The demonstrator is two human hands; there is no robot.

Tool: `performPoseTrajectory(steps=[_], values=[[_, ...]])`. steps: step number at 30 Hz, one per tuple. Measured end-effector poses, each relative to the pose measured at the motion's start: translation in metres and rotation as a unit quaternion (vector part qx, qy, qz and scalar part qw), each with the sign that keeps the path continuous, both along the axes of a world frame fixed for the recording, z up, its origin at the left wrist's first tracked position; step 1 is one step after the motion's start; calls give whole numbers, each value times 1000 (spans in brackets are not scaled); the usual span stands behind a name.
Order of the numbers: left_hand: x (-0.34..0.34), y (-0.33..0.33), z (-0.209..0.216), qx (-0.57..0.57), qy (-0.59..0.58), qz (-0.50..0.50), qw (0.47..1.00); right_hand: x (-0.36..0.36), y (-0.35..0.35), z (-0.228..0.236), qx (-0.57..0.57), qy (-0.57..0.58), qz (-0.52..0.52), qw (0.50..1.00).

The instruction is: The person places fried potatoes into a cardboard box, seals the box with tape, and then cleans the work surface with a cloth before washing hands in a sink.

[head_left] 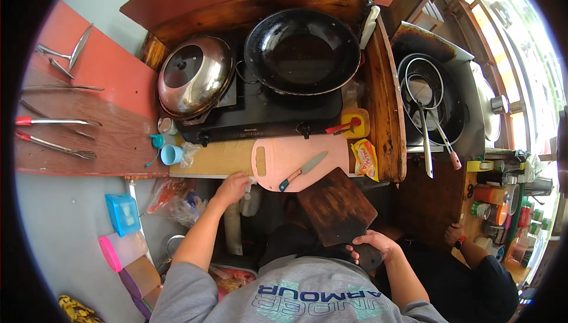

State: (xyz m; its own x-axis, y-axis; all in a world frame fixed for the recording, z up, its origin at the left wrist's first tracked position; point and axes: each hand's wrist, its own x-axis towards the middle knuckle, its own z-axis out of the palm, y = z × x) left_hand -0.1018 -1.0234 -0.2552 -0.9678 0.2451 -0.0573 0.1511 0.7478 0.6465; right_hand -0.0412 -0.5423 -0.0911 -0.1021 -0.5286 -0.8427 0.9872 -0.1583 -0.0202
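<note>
Right hand (381,244) around dark board's handle (374,260)

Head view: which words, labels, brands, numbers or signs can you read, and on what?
I don't copy wording; it stands here:
Shirt: large dark lettering, readable.
Yellow packet: bold lettering, mostly readable.
Stove: front lettering, too small to read.
Shelf jars: any labels too small or blurred.
</note>
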Motion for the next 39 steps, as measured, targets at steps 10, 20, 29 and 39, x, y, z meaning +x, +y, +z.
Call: performPoseTrajectory(steps=[10, 20, 29, 39], values=[[14, 18, -22, -86, 8, 172, 981, -9, -3, 1, 6, 23, 45, 999], [4, -65, -37, -126, 139, 481, 857, -15, 27, 23, 4, 23, 90, 996], [112, 50, -1, -8, 64, 330, 942, -45, -45, 55, -74, 88, 203, 972], [267, -12, 42, 78, 16, 589, 804, 62, -352, -82, -226, 40, 31, 973]])
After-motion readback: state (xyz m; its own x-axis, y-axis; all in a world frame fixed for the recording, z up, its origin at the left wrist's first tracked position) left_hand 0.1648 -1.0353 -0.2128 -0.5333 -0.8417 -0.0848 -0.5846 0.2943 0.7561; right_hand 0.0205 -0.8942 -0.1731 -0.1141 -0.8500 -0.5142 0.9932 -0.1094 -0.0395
